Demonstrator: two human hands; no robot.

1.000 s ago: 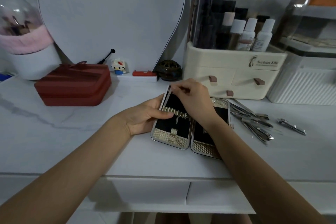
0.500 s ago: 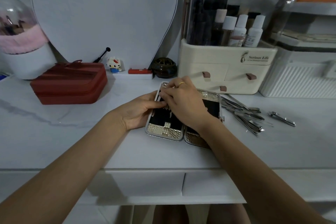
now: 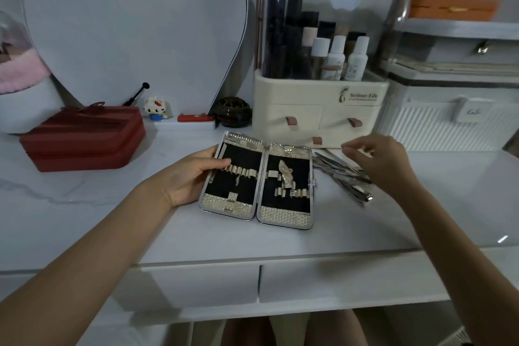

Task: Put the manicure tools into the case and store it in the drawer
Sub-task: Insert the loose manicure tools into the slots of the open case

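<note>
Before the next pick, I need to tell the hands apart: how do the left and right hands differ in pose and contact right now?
The left hand grips the left edge of the open silver manicure case with black lining, thumb on its strap row; the right hand holds nothing.
The left hand rests on the white marble-look tabletop; the right hand hovers over the loose steel manicure tools, fingers loosely curled.
Both are bare.

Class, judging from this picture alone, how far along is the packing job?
Done: the case lies open, steadied by the left hand. In hand: the right hand hovers over the tools, holding nothing. Left: its loops look empty, so all tools must go in, then the case shut and stored in a drawer.
</note>
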